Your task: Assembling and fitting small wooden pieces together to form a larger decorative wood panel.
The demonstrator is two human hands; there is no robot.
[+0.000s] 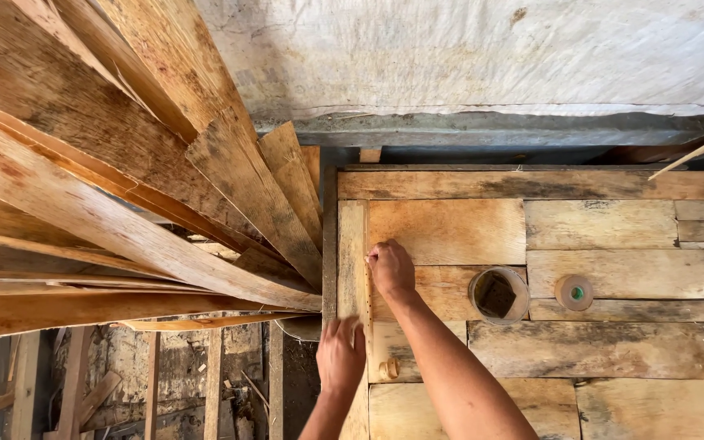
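Left hand (341, 354) flat, steadying strip (353, 261) | right hand (390, 269) pinched closed on strip edge | risk: splinters; leaning planks (124, 187) may slide.

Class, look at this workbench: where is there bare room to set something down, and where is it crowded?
Bare boards lie right of the tape roll and along the near edge of the bench. The left edge is crowded: the left hand and right hand work on a narrow strip, planks overhang, and a round container sits nearby.

We see our left hand (341, 355) and right hand (390, 269) pressing a narrow wooden strip (353, 244) on the plank table (613, 358), beside stacked boards (124, 204).
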